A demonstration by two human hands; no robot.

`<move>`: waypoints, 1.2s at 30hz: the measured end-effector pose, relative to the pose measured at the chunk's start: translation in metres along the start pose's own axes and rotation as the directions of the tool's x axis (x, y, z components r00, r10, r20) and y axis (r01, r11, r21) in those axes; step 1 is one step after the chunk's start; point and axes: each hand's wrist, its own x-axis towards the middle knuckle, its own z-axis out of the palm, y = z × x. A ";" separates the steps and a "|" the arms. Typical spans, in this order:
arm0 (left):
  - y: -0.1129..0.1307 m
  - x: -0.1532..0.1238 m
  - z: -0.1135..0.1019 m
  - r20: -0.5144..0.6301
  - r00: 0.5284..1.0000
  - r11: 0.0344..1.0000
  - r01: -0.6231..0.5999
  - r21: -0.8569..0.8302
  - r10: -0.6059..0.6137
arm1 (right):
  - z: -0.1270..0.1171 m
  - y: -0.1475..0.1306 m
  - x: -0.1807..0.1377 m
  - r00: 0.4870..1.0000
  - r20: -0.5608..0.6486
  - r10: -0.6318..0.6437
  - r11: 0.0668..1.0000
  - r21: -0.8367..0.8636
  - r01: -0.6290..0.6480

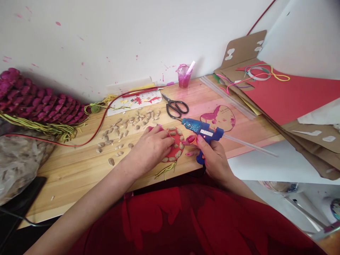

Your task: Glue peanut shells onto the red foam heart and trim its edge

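Observation:
My right hand (216, 156) grips a blue hot glue gun (195, 127), its nozzle pointing left and a clear glue stick (249, 146) sticking out of its back. In front of me lies a red disc (173, 148) with unshelled peanuts (178, 154) set along its rim. Yellow-green yarn strands (166, 171) hang from its near edge. My left hand (152, 145) rests over the disc's left side, fingers bent and close together; whatever is under its fingertips is hidden.
Loose peanuts (119, 129) lie scattered on the wooden table (87, 177). Black-handled scissors (176, 106), a heart-shaped cardboard piece (220, 118) and a pink-stained cup (183, 76) lie beyond. Left are a magenta peanut craft (39, 102) and a plastic bag (23, 159); right, red card sheets (289, 95).

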 end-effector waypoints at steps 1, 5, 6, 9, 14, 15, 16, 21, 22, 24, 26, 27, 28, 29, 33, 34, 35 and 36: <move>0.000 0.000 0.001 0.000 1.000 1.000 -0.004 0.006 0.004 | 0.000 0.000 0.000 1.000 0.000 -0.004 1.000 -0.019 0.004; 0.003 0.001 0.004 0.004 1.000 1.000 -0.002 0.008 0.002 | 0.000 -0.002 -0.002 1.000 -0.001 -0.001 0.998 -0.055 0.001; 0.004 0.001 0.005 0.005 1.000 1.000 0.001 0.009 -0.001 | -0.001 -0.002 -0.002 1.000 -0.001 -0.004 0.998 -0.055 0.004; 0.005 0.002 0.005 0.005 1.000 1.000 0.007 0.024 -0.007 | -0.001 -0.002 -0.001 1.000 0.008 -0.011 0.999 -0.047 0.011; 0.004 0.003 0.006 0.012 1.000 0.998 -0.003 0.062 0.002 | 0.000 -0.002 -0.001 1.000 -0.005 -0.010 0.999 -0.040 0.010; 0.004 0.003 0.007 0.013 1.000 0.998 -0.002 0.070 0.001 | 0.000 -0.002 -0.001 1.000 -0.006 -0.012 0.999 -0.045 0.011; 0.004 0.002 0.007 0.013 1.000 0.997 -0.001 0.076 0.000 | 0.000 -0.002 -0.001 1.000 -0.005 -0.014 0.999 -0.049 0.014; 0.004 0.002 0.008 0.018 1.000 0.999 0.004 0.053 -0.005 | -0.001 -0.001 -0.001 1.000 -0.001 -0.015 0.998 -0.068 0.015; 0.004 0.002 0.007 0.020 1.000 0.999 0.007 0.047 -0.008 | -0.001 -0.001 0.000 1.000 -0.003 -0.013 0.997 -0.069 0.013; 0.004 0.003 0.007 0.023 1.000 0.999 0.009 0.042 -0.010 | -0.001 -0.001 0.000 1.000 -0.003 -0.010 0.998 -0.064 0.010; 0.003 0.003 0.007 0.024 1.000 0.999 0.003 0.044 -0.004 | -0.001 -0.001 -0.001 1.000 -0.002 -0.010 0.998 -0.054 0.010; 0.003 0.003 0.007 0.024 1.000 0.999 0.002 0.049 -0.003 | -0.001 0.000 -0.001 1.000 -0.001 -0.010 0.999 -0.051 0.010; 0.003 0.003 0.007 0.025 1.000 0.998 0.001 0.055 -0.002 | -0.001 0.000 -0.001 1.000 0.000 -0.013 0.999 -0.048 0.013; 0.003 0.003 0.007 0.029 1.000 0.998 0.001 0.064 -0.003 | -0.001 0.001 -0.001 1.000 0.001 -0.016 0.999 -0.045 0.016; 0.003 0.003 0.007 0.048 0.999 0.995 0.008 0.095 -0.012 | -0.001 0.001 -0.001 1.000 -0.006 -0.028 0.999 -0.044 0.028; 0.003 0.004 0.007 0.050 0.999 0.995 0.010 0.096 -0.015 | -0.001 0.001 -0.001 1.000 -0.010 -0.026 0.999 -0.047 0.026; 0.003 0.004 0.007 0.052 0.998 0.995 0.013 0.096 -0.018 | 0.000 0.000 -0.001 1.000 -0.013 -0.022 0.998 -0.051 0.022; 0.004 0.004 0.007 0.053 0.998 0.995 0.016 0.093 -0.021 | 0.000 0.000 -0.001 1.000 -0.016 -0.017 0.998 -0.055 0.016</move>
